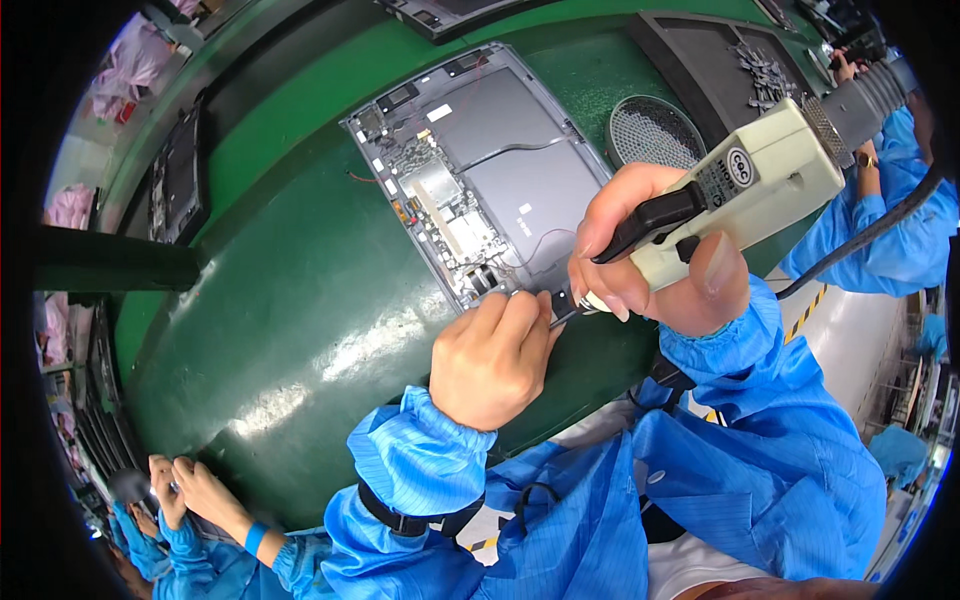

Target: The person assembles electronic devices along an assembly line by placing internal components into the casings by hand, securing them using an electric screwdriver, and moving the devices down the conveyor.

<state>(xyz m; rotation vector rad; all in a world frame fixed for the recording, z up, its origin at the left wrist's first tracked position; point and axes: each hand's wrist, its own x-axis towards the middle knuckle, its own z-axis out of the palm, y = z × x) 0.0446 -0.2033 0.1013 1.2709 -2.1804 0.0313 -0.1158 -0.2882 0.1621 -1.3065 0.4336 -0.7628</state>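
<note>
An opened, flat grey device like a tablet or laptop shell (540,110) lies on the green table mat, its circuit board (440,195) and wires exposed. My right hand (690,275) grips a cream electric screwdriver (775,165) with a black lever, fingers wrapped around its body. The tool slants down to the left, its tip at the device's near edge. Beside that tip, my left hand (490,355) is closed, its bent fingers pressed together at the near corner of the device. Its fingertips are hidden, so whatever they pinch cannot be made out.
Behind my right hand sit a round perforated dish (655,135) and a dark tray (690,60) with small metallic parts (765,75). The screwdriver's cable (870,235) hangs at the right. Other panels (180,175) lie farther off. Co-workers' hands (195,490) show at lower left and upper right.
</note>
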